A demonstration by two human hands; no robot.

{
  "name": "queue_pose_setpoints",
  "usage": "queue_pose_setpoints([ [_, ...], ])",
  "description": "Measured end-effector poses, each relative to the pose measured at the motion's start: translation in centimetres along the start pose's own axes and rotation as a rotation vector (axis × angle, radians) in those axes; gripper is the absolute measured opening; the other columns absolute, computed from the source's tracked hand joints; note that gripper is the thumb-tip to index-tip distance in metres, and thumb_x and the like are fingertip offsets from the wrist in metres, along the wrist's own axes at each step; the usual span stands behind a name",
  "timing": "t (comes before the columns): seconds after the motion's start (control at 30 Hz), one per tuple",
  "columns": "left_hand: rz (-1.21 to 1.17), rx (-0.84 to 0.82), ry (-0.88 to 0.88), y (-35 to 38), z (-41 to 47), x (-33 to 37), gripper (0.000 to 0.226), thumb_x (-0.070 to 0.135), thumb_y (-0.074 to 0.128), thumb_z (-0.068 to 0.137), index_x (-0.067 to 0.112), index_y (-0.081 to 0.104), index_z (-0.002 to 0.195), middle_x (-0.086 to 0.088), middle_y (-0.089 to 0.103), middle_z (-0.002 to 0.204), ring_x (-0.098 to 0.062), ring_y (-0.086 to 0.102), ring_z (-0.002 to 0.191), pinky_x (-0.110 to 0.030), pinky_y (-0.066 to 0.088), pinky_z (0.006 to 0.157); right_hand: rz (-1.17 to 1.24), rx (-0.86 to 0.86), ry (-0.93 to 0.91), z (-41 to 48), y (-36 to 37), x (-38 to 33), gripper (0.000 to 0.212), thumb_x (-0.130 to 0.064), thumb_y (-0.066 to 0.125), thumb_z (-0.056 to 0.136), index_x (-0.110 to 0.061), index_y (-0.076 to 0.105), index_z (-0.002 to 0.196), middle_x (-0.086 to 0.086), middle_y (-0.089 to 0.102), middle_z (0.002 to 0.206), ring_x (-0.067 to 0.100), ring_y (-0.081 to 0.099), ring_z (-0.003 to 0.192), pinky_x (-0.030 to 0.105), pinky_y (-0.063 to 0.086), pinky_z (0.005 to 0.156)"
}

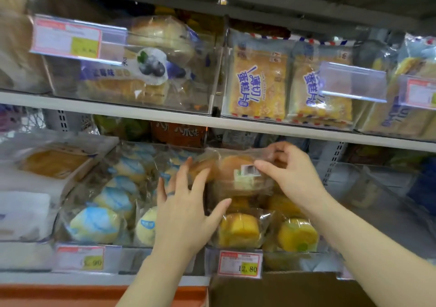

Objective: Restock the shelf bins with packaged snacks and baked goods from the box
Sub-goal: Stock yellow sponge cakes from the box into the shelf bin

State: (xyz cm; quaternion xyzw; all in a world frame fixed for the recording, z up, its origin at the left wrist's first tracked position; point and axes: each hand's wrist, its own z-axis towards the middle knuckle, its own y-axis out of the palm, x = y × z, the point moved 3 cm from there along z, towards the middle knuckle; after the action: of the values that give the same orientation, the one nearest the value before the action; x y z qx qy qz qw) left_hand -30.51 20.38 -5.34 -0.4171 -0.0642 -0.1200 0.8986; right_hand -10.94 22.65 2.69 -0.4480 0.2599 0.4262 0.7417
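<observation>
Head view: the bag (pixel 236 172) of brown buns is held between both hands over the back half of the bin (pixel 283 262), on top of the yellow rolls (pixel 240 230) already in it. Its long axis runs left to right, parallel to the shelf's front edge.

The right hand (pixel 290 177) has the real hold. Its thumb lies across the small white label and its curled fingers close over the bag's top right corner, pinching the film. The left hand (pixel 186 207) has its fingers straight and spread, the tips touching the bag's left end without closing round it.

The bag lies just beyond the left fingertips and under the right ones, so the right hand is the nearer and will probably guide the setting down, which looks to be down and back into the bin.

The tag (pixel 239 264) at the bin's front edge reads 12.80. The neighbouring tag (pixel 92 262) ends in .90; its first digit is blurred, perhaps a 5. On the upper shelf, the cake packs (pixel 257 82) read 薄切蛋糕片, and a bread bag (pixel 151 66) shows blueberries. The box (pixel 283 290) sits below the shelf edge.
</observation>
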Motion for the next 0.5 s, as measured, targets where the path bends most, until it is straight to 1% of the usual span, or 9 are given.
queue_pose_setpoints([
  [0.1, 0.015, -0.012, 0.016, 0.0, -0.1, 0.0, 0.064, 0.071, 0.034, 0.082, 0.028, 0.053, 0.125, -0.013, 0.050, 0.138, -0.038, 0.058, 0.115, -0.063, 0.036, 0.098, 0.033, 0.178, -0.210, -2.5, -1.5, -0.7, 0.018, -0.010, 0.070, 0.083, -0.022, 0.057, 0.080, -0.005, 0.066, 0.081, 0.008, 0.063, 0.081, 0.018, 0.052, 0.074],
  [0.17, 0.024, -0.022, 0.026, 0.0, -0.2, 0.0, 0.063, 0.069, 0.034, 0.082, 0.028, 0.057, 0.124, -0.012, 0.051, 0.137, -0.036, 0.058, 0.115, -0.063, 0.037, 0.100, -0.031, 0.258, -0.349, -3.7, -2.0, -0.7, 0.020, -0.006, 0.068, 0.084, -0.020, 0.056, 0.076, -0.009, 0.066, 0.083, 0.004, 0.063, 0.086, 0.013, 0.049, 0.078],
  [0.2, 0.025, -0.025, 0.030, 0.0, -0.2, 0.0, 0.063, 0.068, 0.034, 0.082, 0.027, 0.058, 0.124, -0.012, 0.052, 0.136, -0.036, 0.058, 0.115, -0.063, 0.037, 0.100, -0.092, 0.252, -0.406, -4.0, -2.0, -0.4, 0.021, -0.002, 0.067, 0.083, -0.018, 0.057, 0.076, -0.009, 0.066, 0.087, 0.001, 0.062, 0.091, 0.011, 0.047, 0.082],
  [0.27, 0.017, -0.033, 0.035, 0.0, -0.3, 0.0, 0.062, 0.067, 0.034, 0.083, 0.027, 0.059, 0.123, -0.011, 0.054, 0.135, -0.035, 0.058, 0.115, -0.063, 0.036, 0.101, -0.241, 0.134, -0.443, -3.9, -1.6, 0.8, 0.025, 0.005, 0.068, 0.079, -0.018, 0.058, 0.075, -0.011, 0.064, 0.094, -0.005, 0.056, 0.103, 0.009, 0.040, 0.092],
  [0.33, -0.004, -0.024, 0.037, 0.0, -0.3, 0.0, 0.061, 0.066, 0.033, 0.084, 0.026, 0.059, 0.122, -0.010, 0.056, 0.132, -0.034, 0.059, 0.114, -0.062, 0.036, 0.100, -0.362, -0.045, -0.355, -3.9, -1.2, 2.5, 0.030, 0.004, 0.067, 0.079, -0.023, 0.055, 0.071, -0.023, 0.057, 0.105, -0.010, 0.047, 0.110, 0.009, 0.034, 0.096],
  [0.37, -0.022, -0.005, 0.042, -0.1, -0.3, 0.0, 0.060, 0.065, 0.032, 0.085, 0.026, 0.059, 0.121, -0.009, 0.057, 0.130, -0.033, 0.059, 0.113, -0.062, 0.036, 0.100, -0.395, -0.118, -0.292, -4.1, -1.1, 3.0, 0.030, 0.000, 0.067, 0.080, -0.025, 0.053, 0.070, -0.027, 0.051, 0.111, -0.010, 0.044, 0.113, 0.012, 0.033, 0.097],
  [0.4, -0.046, 0.018, 0.053, -0.2, -0.3, 0.1, 0.059, 0.065, 0.032, 0.087, 0.026, 0.060, 0.121, -0.007, 0.058, 0.128, -0.032, 0.059, 0.113, -0.062, 0.035, 0.101, -0.411, -0.181, -0.236, -4.3, -1.2, 3.4, 0.028, -0.005, 0.066, 0.082, -0.027, 0.052, 0.070, -0.030, 0.046, 0.116, -0.011, 0.041, 0.114, 0.011, 0.032, 0.096],
  [0.43, -0.072, 0.041, 0.074, -0.3, -0.3, 0.2, 0.059, 0.066, 0.030, 0.088, 0.026, 0.060, 0.120, -0.005, 0.058, 0.127, -0.029, 0.058, 0.114, -0.062, 0.033, 0.103, -0.419, -0.228, -0.201, -4.5, -1.4, 3.5, 0.026, -0.011, 0.067, 0.083, -0.028, 0.051, 0.072, -0.032, 0.043, 0.119, -0.013, 0.039, 0.116, 0.008, 0.030, 0.094],
  [0.5, -0.106, 0.074, 0.149, -0.5, -0.3, 0.7, 0.062, 0.070, 0.024, 0.089, 0.029, 0.061, 0.117, 0.000, 0.057, 0.127, -0.024, 0.053, 0.117, -0.061, 0.026, 0.107, -0.424, -0.269, -0.173, -4.7, -1.8, 3.1, 0.020, -0.021, 0.070, 0.082, -0.031, 0.053, 0.081, -0.032, 0.042, 0.119, -0.020, 0.035, 0.115, 0.002, 0.027, 0.091],
])
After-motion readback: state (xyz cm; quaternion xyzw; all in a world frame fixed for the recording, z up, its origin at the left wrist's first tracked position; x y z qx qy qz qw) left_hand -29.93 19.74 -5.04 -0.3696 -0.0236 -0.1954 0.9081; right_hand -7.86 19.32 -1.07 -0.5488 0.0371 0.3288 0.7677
